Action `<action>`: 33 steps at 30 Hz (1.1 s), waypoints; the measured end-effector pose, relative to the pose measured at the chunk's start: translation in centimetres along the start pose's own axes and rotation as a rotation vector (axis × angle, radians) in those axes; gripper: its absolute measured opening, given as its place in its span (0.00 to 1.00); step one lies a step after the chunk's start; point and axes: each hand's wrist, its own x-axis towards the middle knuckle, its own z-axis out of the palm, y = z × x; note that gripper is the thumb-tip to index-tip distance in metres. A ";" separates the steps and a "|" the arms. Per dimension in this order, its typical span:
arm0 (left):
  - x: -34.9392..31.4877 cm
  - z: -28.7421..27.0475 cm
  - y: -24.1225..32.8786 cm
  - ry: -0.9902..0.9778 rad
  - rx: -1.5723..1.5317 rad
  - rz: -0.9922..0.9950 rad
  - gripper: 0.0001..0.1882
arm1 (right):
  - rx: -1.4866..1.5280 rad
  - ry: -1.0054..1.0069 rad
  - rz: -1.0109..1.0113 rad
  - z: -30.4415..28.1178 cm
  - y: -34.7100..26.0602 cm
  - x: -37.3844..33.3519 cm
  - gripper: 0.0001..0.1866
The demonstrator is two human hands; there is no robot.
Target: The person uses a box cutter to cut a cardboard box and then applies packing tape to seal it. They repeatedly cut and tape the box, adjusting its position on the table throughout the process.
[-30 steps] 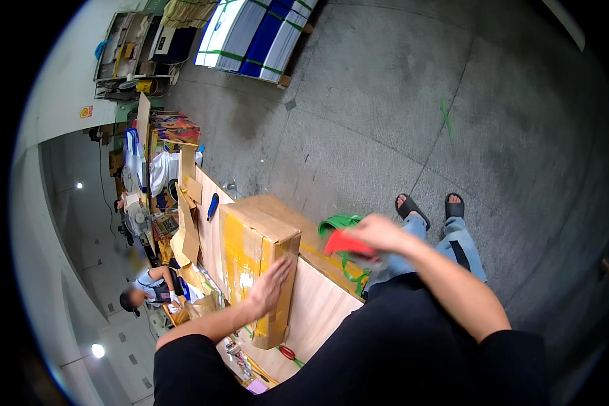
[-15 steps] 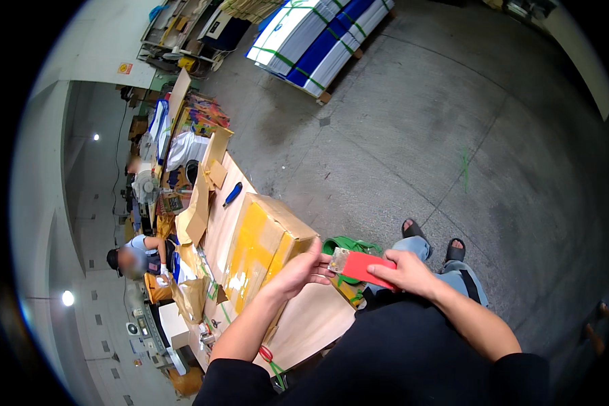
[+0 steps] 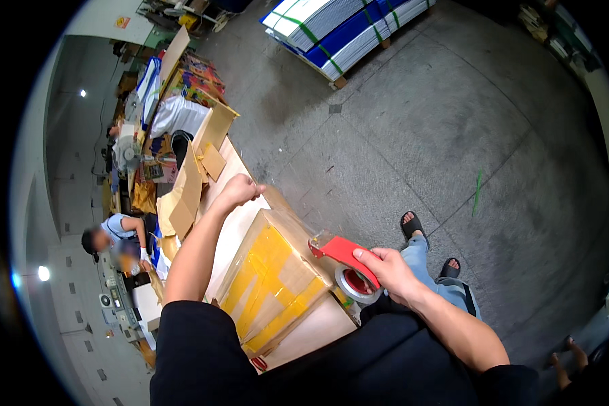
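Observation:
My right hand [image 3: 396, 274] grips a red tape dispenser [image 3: 344, 252] with a tape roll [image 3: 355, 283] in it, held beside the near right edge of a cardboard box [image 3: 318, 281]. Yellow tape [image 3: 264, 271] covers much of the box's facing side. Beyond the box's far corner my left hand [image 3: 240, 191] is closed, fingertips pressed together; what they hold, if anything, I cannot make out. A blurred brownish band lies along the box's edge between the hands; whether it is tape or cardboard, I cannot tell.
The box rests on a wooden table [image 3: 233, 159]. Cardboard pieces [image 3: 191, 193] lie to the left, with red scissor-like handles [image 3: 258, 363] low by the box. A person [image 3: 123, 233] works at the left. Strapped white and blue sheets [image 3: 348, 34] stand on a pallet across the floor.
My left hand has moved from the dispenser's front to beyond the box's far corner and closed. The dispenser has turned, showing its roll. The blue cutter on the table is out of sight.

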 end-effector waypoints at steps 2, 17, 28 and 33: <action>2.0 0.2 -1.0 -0.064 0.018 -0.034 0.18 | 0.048 -0.015 0.084 0.0 -0.8 2.1 0.23; -6.7 7.5 -14.2 0.187 0.277 0.027 0.40 | -0.009 -0.161 0.375 1.1 0.6 5.7 0.25; -25.5 25.7 -3.6 0.540 0.235 0.586 0.63 | 0.116 -0.118 0.327 -0.5 3.4 4.7 0.24; -26.3 26.6 -3.3 0.564 0.253 0.572 0.64 | -0.049 -0.123 0.318 -5.2 9.9 -7.2 0.26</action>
